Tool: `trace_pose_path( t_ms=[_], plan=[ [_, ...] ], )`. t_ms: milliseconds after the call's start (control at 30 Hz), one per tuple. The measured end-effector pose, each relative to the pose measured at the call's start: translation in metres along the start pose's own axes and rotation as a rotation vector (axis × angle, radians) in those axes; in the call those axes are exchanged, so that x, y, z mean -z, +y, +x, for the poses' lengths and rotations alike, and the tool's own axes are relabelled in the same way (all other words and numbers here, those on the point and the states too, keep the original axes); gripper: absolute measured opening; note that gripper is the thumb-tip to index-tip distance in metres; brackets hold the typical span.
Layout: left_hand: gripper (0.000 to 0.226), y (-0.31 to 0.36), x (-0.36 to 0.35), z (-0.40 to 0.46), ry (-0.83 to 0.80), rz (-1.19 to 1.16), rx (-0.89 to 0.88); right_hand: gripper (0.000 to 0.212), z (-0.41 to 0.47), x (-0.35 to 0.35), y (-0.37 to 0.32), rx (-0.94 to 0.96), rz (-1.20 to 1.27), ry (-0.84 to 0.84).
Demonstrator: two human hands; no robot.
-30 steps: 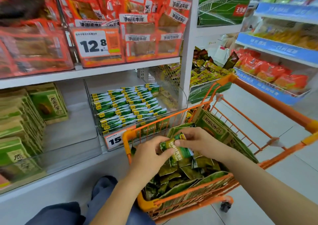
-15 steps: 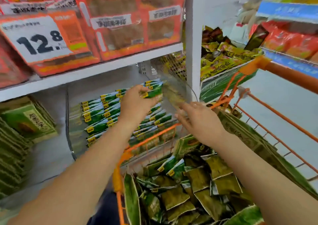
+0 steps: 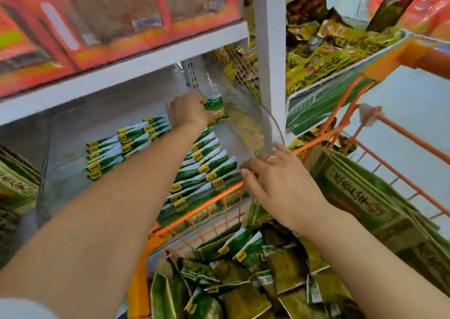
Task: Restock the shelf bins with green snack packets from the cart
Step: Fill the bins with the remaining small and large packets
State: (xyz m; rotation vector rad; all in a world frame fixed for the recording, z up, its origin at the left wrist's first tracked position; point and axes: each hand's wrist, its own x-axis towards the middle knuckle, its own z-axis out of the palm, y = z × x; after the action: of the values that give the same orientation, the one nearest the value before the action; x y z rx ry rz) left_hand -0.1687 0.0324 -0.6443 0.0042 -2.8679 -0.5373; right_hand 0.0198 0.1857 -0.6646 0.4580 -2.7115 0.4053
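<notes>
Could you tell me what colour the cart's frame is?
Orange cart frame, clearest in the head view.

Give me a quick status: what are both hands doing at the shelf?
Left hand grips green snack packet at back of clear shelf bin. Right hand open, fingers on bin's front edge. Nothing blocking; orange cart close below.

A shop aisle — white shelves stacked with snack packets, an orange cart alongside.
</notes>
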Motion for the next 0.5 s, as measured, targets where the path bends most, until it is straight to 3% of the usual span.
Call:
trace_pose_path(
  t_ms=[333, 400, 500],
  plan=[
    [0.031, 0.012, -0.008, 0.000, -0.101, 0.430, -0.125, 0.049, 0.000, 0.002, -0.001, -0.003, 0.047, 0.006],
    [0.041, 0.012, 0.008, -0.014, -0.069, 0.302, -0.141, 0.042, 0.002, 0.007, -0.004, 0.043, 0.104, 0.026],
    [0.035, 0.010, 0.041, -0.061, 0.060, -0.052, -0.204, 0.030, 0.003, 0.022, -0.017, 0.115, 0.190, 0.109]
  ],
)
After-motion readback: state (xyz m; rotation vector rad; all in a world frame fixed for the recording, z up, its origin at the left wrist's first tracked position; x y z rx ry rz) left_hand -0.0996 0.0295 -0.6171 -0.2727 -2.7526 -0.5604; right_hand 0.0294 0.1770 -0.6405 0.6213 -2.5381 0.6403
